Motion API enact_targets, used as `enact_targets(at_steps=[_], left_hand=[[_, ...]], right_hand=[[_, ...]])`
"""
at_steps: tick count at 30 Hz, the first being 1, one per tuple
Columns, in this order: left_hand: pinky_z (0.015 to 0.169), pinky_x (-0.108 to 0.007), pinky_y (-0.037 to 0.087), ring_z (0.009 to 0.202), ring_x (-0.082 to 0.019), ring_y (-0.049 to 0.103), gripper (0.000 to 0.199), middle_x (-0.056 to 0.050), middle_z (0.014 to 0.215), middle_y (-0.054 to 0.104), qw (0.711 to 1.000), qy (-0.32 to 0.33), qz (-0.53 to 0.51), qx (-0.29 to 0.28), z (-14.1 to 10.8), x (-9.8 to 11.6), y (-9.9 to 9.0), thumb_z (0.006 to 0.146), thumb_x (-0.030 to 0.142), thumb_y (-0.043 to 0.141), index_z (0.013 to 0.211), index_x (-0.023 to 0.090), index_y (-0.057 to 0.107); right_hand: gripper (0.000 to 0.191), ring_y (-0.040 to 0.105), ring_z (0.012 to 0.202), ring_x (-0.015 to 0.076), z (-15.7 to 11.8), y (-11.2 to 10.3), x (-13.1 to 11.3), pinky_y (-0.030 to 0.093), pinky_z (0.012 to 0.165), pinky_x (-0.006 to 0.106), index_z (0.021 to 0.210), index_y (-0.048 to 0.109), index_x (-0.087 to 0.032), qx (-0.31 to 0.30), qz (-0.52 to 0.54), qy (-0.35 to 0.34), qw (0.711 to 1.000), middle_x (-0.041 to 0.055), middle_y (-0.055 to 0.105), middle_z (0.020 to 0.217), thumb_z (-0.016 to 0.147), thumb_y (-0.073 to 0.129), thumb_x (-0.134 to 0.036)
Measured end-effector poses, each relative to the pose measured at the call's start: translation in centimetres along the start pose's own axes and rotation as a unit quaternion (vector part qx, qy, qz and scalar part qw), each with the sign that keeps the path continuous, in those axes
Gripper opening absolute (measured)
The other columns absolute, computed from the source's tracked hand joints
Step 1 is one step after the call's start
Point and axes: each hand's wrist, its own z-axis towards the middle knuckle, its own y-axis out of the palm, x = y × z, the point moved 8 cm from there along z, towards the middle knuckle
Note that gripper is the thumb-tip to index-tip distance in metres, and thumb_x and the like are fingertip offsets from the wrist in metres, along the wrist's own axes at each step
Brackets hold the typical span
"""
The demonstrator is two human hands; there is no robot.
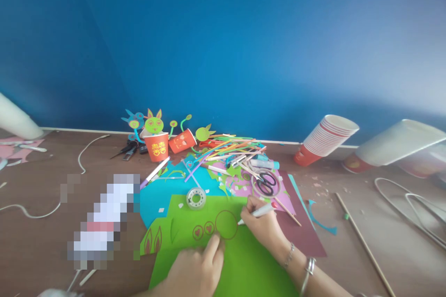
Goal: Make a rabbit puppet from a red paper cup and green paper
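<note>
In my right hand [267, 228] is a white marker [261, 210] with a red end, held in a pen grip. Its tip is at the right edge of a large drawn circle [226, 224] on a bright green sheet of paper [251, 267]. My left hand [198, 267] rests on the same sheet, index finger stretched to just below the circle, other fingers partly hidden. Left of the circle are two small circles with hearts [208, 228] and two long ear shapes [158, 238]. A roll of clear tape [196, 198] lies at the sheet's upper edge.
Behind the sheet lie blue paper [149, 204], black-handled scissors [266, 183] and a pile of coloured sticks [230, 146]. A red paper cup [156, 147] with a green paper face stands near the blue wall [223, 46]. Stacked cups [327, 137] lean at right; a blurred-out object [104, 222] lies left.
</note>
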Motion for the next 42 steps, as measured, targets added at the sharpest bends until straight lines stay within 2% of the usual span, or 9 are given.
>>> enact_targets(at_steps=[3,7,12,18,22,27,32,38,42], left_hand=[[0.044,-0.024,0.054,0.056,-0.013,0.065,0.031,-0.018,0.124,0.055,1.0,0.008,0.0,-0.009,0.0,0.1,0.2,0.083,0.005,0.04,0.107,0.01,0.059],[0.044,-0.023,0.053,0.054,-0.013,0.064,0.036,-0.018,0.124,0.056,1.0,-0.001,0.015,0.008,0.0,0.0,0.0,0.083,0.005,0.039,0.114,0.009,0.056],[0.042,-0.025,0.053,0.052,-0.013,0.064,0.035,-0.018,0.124,0.056,1.0,0.003,0.012,0.021,-0.1,0.0,-0.1,0.082,0.003,0.038,0.11,0.009,0.058],[0.041,-0.025,0.052,0.052,-0.014,0.064,0.038,-0.019,0.123,0.056,1.0,0.005,0.013,0.015,-0.1,0.1,-0.2,0.083,0.005,0.037,0.117,0.007,0.054],[0.044,-0.024,0.054,0.056,-0.014,0.065,0.034,-0.018,0.124,0.056,1.0,0.009,0.014,0.001,0.0,0.2,0.0,0.082,0.004,0.039,0.108,0.01,0.06],[0.042,-0.023,0.053,0.054,-0.014,0.065,0.037,-0.019,0.124,0.057,1.0,0.006,0.022,0.016,0.1,0.1,0.0,0.084,0.006,0.041,0.118,0.008,0.055],[0.045,-0.026,0.055,0.057,-0.016,0.066,0.034,-0.018,0.127,0.055,1.0,0.002,0.006,-0.017,0.2,0.1,0.2,0.083,0.006,0.039,0.111,0.01,0.058],[0.048,-0.028,0.056,0.058,-0.016,0.067,0.034,-0.019,0.128,0.053,0.999,-0.019,-0.002,-0.026,0.2,-0.2,0.3,0.084,0.005,0.038,0.111,0.009,0.057],[0.046,-0.029,0.057,0.059,-0.017,0.067,0.036,-0.02,0.125,0.055,1.0,-0.01,-0.008,-0.028,0.2,-0.1,0.6,0.084,0.005,0.038,0.117,0.008,0.054]], right_hand=[[0.024,0.032,0.045,0.0096,0.0,0.0,0.1,0.032,0.041,0.022,0.051,0.032,-0.023,-0.001,0.018,0.001,1.0,-0.0078,0.03,0.047,0.063,0.052,-0.02],[0.023,0.032,0.042,0.009,0.0,0.0,0.5,0.031,0.04,0.021,0.053,0.032,-0.024,-0.006,0.031,0.02,0.999,-0.0086,0.03,0.045,0.066,0.051,-0.021],[0.024,0.033,0.043,0.0097,0.1,-0.3,0.4,0.032,0.042,0.022,0.052,0.032,-0.024,0.019,0.016,0.009,1.0,-0.0083,0.031,0.045,0.066,0.052,-0.021],[0.025,0.031,0.043,0.0095,0.1,-0.2,0.1,0.031,0.041,0.022,0.051,0.031,-0.024,0.019,0.001,0.005,1.0,-0.0084,0.03,0.045,0.064,0.051,-0.02],[0.024,0.032,0.04,0.0091,0.0,-0.1,0.1,0.031,0.04,0.022,0.051,0.032,-0.024,-0.004,0.056,0.025,0.998,-0.0088,0.031,0.043,0.064,0.052,-0.022],[0.029,0.028,0.039,0.0086,-0.3,-0.6,-1.0,0.025,0.038,0.022,0.053,0.034,-0.024,0.011,0.154,0.002,0.988,-0.0087,0.032,0.043,0.073,0.053,-0.032],[0.022,0.034,0.044,0.0093,-0.7,1.4,-2.2,0.027,0.041,0.022,0.061,0.042,-0.022,-0.076,0.108,-0.021,0.991,-0.007,0.04,0.05,0.074,0.059,-0.028],[0.022,0.037,0.045,0.0098,-1.3,2.3,-2.2,0.029,0.042,0.022,0.063,0.043,-0.022,-0.099,0.071,-0.031,0.992,-0.0055,0.045,0.05,0.08,0.053,-0.029],[0.019,0.036,0.045,0.0086,-1.5,2.7,-2.0,0.027,0.042,0.021,0.063,0.042,-0.021,-0.107,0.037,-0.032,0.993,-0.0069,0.042,0.05,0.076,0.056,-0.023]])
